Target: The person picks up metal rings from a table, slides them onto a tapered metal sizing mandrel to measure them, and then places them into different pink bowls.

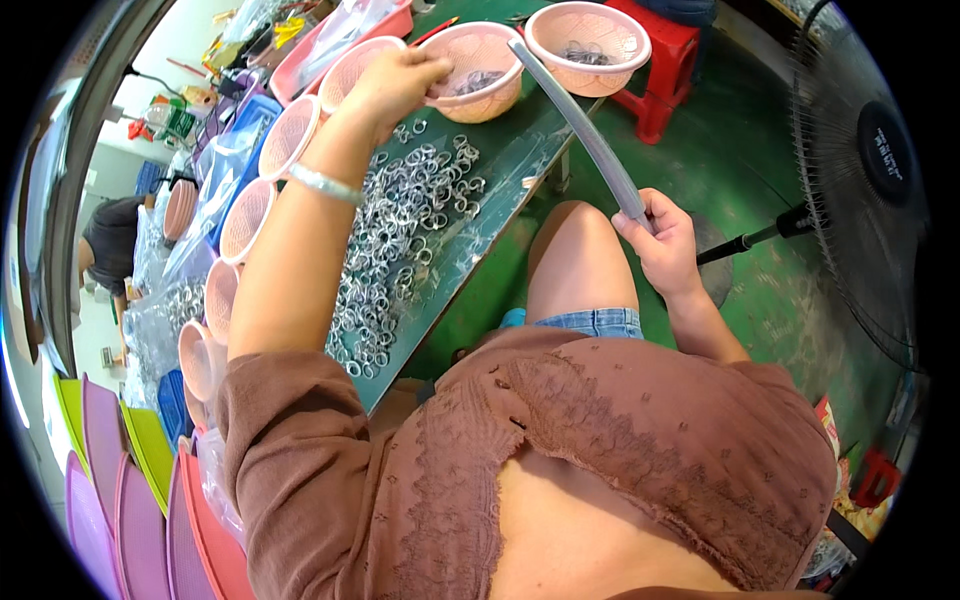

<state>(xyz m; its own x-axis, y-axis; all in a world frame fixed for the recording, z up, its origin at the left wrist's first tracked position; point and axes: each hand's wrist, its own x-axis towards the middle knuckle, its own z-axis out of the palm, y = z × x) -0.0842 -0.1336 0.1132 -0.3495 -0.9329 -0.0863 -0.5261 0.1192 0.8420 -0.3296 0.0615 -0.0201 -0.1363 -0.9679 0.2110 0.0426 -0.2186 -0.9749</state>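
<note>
My right hand [660, 235] is closed round the thick end of a long grey tapered rod, which looks like a ring mandrel [585, 130]. Its thin end points up and left, close to the rim of a pink basket [497, 108]. Over that basket's left rim reaches my left hand [395, 88], fingers bent together; whatever they hold is hidden. Several silvery rings [480, 82] lie inside the basket. Below my left hand, a wide heap of loose silvery metal rings [400, 215] covers part of the green table [470, 270], beside my left forearm.
Another pink basket [560, 75] with rings stands at the far right corner, near a red stool [665, 75]. More pink baskets [247, 220] line the table's left side. A black fan [850, 180] stands at right. Another person [108, 245] is at far left.
</note>
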